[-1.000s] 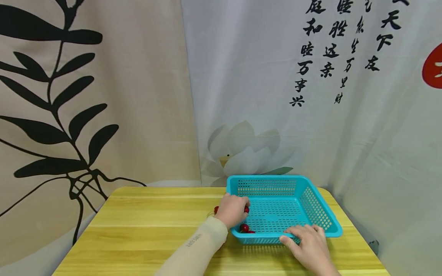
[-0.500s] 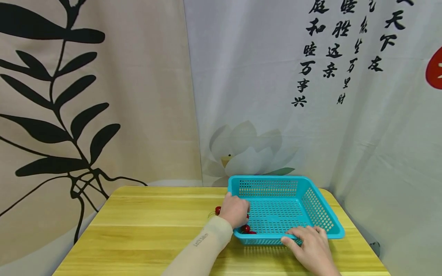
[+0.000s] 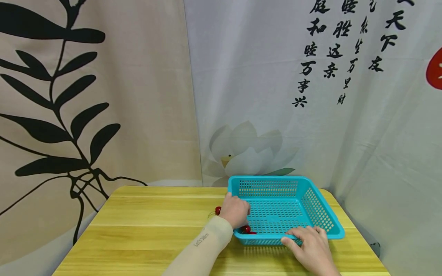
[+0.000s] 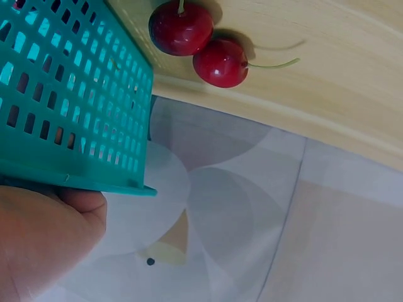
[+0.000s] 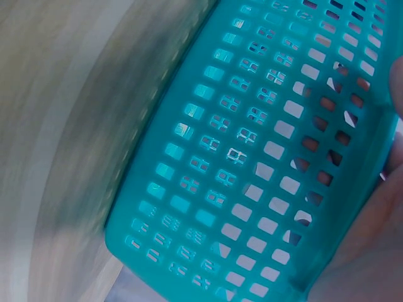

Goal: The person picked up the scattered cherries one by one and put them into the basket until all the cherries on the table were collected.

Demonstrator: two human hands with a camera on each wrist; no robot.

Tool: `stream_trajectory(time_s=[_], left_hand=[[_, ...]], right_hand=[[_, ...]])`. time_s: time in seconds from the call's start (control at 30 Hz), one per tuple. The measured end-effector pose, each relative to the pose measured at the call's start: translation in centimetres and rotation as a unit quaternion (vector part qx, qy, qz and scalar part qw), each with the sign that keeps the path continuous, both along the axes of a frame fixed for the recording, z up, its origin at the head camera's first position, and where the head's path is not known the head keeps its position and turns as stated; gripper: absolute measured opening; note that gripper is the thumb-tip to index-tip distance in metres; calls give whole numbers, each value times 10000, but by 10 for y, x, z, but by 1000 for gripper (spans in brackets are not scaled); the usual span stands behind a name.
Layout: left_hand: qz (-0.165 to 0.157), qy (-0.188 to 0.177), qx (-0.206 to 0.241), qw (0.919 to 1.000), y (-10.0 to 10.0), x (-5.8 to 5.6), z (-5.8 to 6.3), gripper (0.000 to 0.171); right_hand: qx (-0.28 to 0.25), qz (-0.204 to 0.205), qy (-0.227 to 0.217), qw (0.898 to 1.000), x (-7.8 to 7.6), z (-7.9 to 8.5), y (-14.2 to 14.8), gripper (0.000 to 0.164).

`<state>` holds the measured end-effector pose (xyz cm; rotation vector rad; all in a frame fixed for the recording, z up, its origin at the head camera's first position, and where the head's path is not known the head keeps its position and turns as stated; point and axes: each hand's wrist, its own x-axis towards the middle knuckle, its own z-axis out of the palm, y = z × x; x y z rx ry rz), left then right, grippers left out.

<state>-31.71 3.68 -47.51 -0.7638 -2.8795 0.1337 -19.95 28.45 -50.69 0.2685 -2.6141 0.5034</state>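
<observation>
A turquoise perforated plastic basket stands on the wooden table. My left hand reaches over its left rim, fingers down inside; no cherry shows at the fingertips, which are partly hidden. Below that hand, red cherries lie in the basket's near left corner, partly covered by its wall. My right hand grips the near rim, thumb outside and fingers over the edge; in the right wrist view the basket wall covers part of those fingers. Outside the left wall, the left wrist view has two stemmed cherries on the table.
The wooden table extends left of the basket. Behind it hangs a curtain printed with dark leaves, a lotus and black writing. The basket's right side is near the table's right edge.
The cherry seen at my left fingertips in both earlier frames has left them, downward toward the basket's near left corner. The right hand keeps its hold on the rim.
</observation>
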Motion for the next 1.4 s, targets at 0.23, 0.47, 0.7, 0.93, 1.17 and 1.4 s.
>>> stream_trajectory(time_s=[0.23,0.47,0.7,0.93,1.17,1.4], left_hand=[[-181,-5,941,9954,-6,6,2,14],[-342,-313,2615,9641,-22,8,-3,14],[118,-105,3741,9273,-63,-2,-2,12],[-51,-433,2857,9573,-115,14,-18,9],[-1741,-367,1847,9666,-129,59,-31,13],[-1689,-651,1445,9728,-130,73,-37,11]], right_hand=[[11,-14,-32,10000,0,1,0,14],[-42,-45,-134,9999,1,-1,1,14],[-24,-12,-55,10000,1,-3,1,14],[0,59,41,10000,-1,0,1,15],[50,45,15,10000,-1,1,2,18],[7,20,-35,10000,0,1,1,16]])
